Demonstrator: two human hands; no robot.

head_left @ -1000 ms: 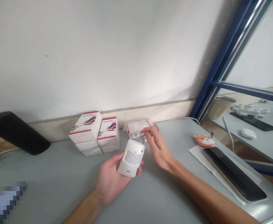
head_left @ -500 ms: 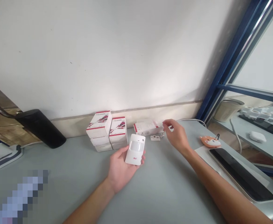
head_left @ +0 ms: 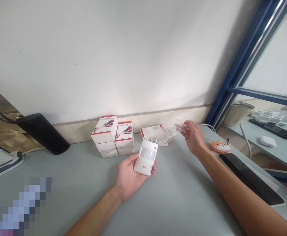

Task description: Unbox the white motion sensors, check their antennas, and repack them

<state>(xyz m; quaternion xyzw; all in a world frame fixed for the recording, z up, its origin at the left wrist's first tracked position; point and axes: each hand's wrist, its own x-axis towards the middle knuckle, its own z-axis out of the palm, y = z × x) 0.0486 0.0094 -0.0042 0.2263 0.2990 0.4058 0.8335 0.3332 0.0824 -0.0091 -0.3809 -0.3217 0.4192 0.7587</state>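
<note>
Left hand [head_left: 130, 173] cradles white motion sensor [head_left: 147, 157], fingers curled round it, above desk [head_left: 84, 183] centre. Right hand [head_left: 194, 136], lately down by flat box [head_left: 152, 132] at rear edge, now pinches clear plastic bag [head_left: 174, 130] lifted off surface; both pieces in hand.

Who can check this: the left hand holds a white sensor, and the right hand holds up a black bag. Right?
One slip: the head view shows the bag in the right hand is clear plastic, not black. The left hand does hold a white sensor.
</note>
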